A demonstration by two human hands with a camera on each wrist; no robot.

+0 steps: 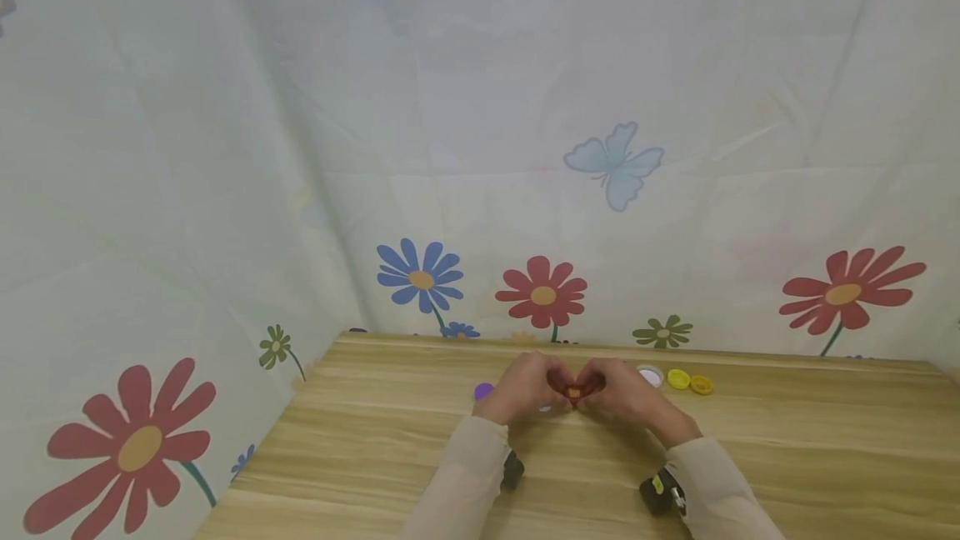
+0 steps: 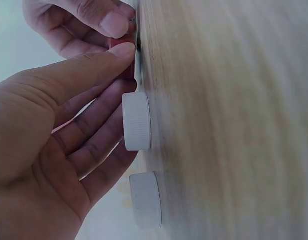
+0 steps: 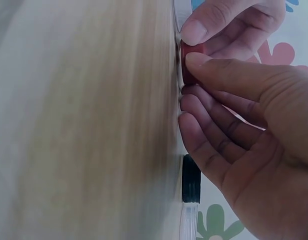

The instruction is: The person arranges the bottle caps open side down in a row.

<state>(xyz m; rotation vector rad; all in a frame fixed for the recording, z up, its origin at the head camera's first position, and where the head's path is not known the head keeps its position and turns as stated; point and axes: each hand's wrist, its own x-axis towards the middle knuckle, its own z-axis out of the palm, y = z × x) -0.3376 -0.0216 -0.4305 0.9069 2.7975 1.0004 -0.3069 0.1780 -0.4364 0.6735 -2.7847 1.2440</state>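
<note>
Both hands meet over the table around a small red bottle cap (image 1: 574,392). My left hand (image 1: 525,387) pinches one side of the cap (image 2: 128,70) between thumb and finger. On the opposite side my right hand (image 1: 618,391) pinches it as well. The cap (image 3: 190,65) stands right at the tabletop; its underside is hidden. In the left wrist view a white ribbed cap (image 2: 136,121) sits close by the left fingers, with another white cap (image 2: 145,201) farther along. Beneath the right fingers, in the right wrist view, is a dark cap (image 3: 191,178).
A purple cap (image 1: 483,391) lies left of the hands. To their right are a white cap (image 1: 651,376), a yellow cap (image 1: 678,379) and an orange cap (image 1: 701,385) on the wooden table (image 1: 810,448). A flowered cloth (image 1: 480,190) hangs behind the table.
</note>
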